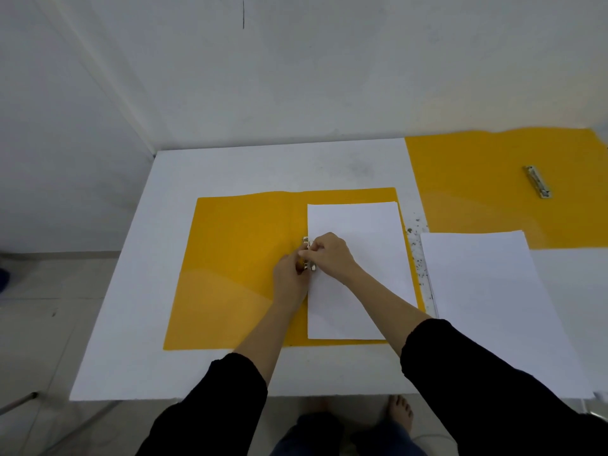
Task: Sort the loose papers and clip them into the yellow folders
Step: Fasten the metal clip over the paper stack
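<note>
Two hands busy: left hand (291, 274) and right hand (330, 255) pinch the metal clip (309, 254) on the sheet (358, 225) in the near yellow folder (237, 258); first batch looks nearly fastened, paper stack (487, 291) and far folder (477, 179) to go.

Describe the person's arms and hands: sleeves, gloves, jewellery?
Both arms wear loose black sleeves; the left sleeve and right sleeve end short of the wrists, leaving the forearms bare. The left hand and right hand are bare: no gloves, rings or watch visible.

Open yellow folder (237, 258), white sheet (358, 222) on right flap, loose stack (487, 291) beside
</note>
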`<state>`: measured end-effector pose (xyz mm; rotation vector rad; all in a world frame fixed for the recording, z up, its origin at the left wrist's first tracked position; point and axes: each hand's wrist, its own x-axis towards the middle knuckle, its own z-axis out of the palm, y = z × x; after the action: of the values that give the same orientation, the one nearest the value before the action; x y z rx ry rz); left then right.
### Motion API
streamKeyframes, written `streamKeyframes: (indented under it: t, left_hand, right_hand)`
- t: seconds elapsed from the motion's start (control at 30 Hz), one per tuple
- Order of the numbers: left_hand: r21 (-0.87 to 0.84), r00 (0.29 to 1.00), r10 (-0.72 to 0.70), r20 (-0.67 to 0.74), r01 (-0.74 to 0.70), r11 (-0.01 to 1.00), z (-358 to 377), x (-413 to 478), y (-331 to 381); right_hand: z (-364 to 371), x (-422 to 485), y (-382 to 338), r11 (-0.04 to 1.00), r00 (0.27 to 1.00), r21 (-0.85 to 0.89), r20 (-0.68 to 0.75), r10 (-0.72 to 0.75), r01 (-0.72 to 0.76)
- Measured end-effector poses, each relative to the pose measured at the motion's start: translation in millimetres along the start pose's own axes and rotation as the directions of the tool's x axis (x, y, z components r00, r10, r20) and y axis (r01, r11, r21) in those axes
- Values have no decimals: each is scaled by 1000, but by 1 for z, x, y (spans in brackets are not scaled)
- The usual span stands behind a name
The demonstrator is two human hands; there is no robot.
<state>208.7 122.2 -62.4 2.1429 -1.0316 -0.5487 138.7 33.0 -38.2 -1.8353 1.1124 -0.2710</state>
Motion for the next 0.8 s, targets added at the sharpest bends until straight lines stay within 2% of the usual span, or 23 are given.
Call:
streamKeyframes:
  t: [0.23, 0.47, 0.7, 0.8]
  left_hand:
    - [-25, 998, 18, 62, -17, 1000, -4, 2, -4]
    - [-113, 981, -48, 187, 70, 991, -15, 11, -8]
    - [36, 976, -7, 219, -1, 999, -19, 16, -10]
    - [92, 971, 24, 237, -47, 995, -20, 18, -11]
  right_hand:
    - [-2, -9, 4, 1000, 1000, 26, 26, 7, -8]
    - [7, -19, 13, 997, 998, 52, -36, 58, -56]
    - [10, -24, 12, 952, 983, 247, 73, 169, -182]
    - [8, -20, 10, 931, 965, 258, 109, 237, -258]
